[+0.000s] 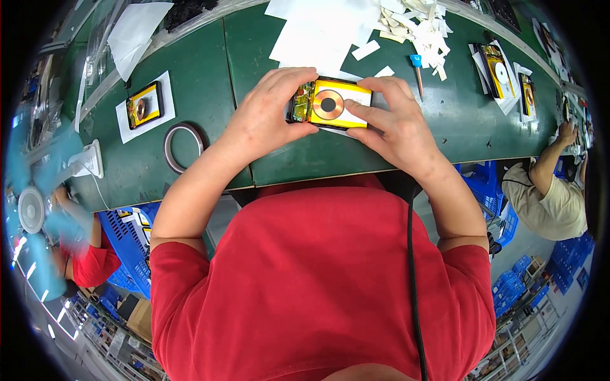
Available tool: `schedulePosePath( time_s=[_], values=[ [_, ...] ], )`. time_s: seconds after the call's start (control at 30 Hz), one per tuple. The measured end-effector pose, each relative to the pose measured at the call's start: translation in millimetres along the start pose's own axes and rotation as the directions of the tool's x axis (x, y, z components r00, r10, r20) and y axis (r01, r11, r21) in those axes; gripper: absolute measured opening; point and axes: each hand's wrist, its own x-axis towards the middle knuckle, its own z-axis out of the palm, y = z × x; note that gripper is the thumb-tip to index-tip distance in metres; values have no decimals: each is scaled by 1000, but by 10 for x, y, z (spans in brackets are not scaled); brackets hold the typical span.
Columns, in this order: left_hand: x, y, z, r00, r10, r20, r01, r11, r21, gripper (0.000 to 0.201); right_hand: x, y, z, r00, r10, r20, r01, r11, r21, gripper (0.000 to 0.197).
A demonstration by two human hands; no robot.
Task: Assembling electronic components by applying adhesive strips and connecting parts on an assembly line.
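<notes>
An open power bank point(340, 116) with a yellow-edged white battery lies between my two hands on the green bench. A round copper charging coil point(319, 106) with a dark centre sits on the battery. At its left end shows a green circuit board point(303, 101). My left hand point(259, 114) grips that end, fingers at the far edge and thumb at the near edge. My right hand point(399, 124) clasps the right end between thumb and fingers. Its index fingertip rests at the coil's right edge. White paper shows partly beneath the power bank.
Another open power bank point(145, 106) lies on paper at left, near a tape roll point(183, 147). A blue-handled tool point(417, 75) and torn paper strips point(424, 32) lie beyond my right hand. More power banks point(497, 71) stand far right. A fan point(32, 209) is at left; co-workers sit both sides.
</notes>
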Motion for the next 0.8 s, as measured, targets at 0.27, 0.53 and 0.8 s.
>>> schedulePosePath(
  time_s=[0.27,0.53,0.8],
  values=[
    [0,-3,24,998,62,15,-63,996,64,68,-28,44,68,998,-36,-55,36,999,-14,48],
    [-40,-35,35,994,102,36,-104,991,89,64,-100,63,156,992,-51,-114,42,995,-86,49],
    [-41,0,26,991,129,33,-132,982,134,53,-165,20,161,995,-44,-86,35,994,-106,51]
  ],
)
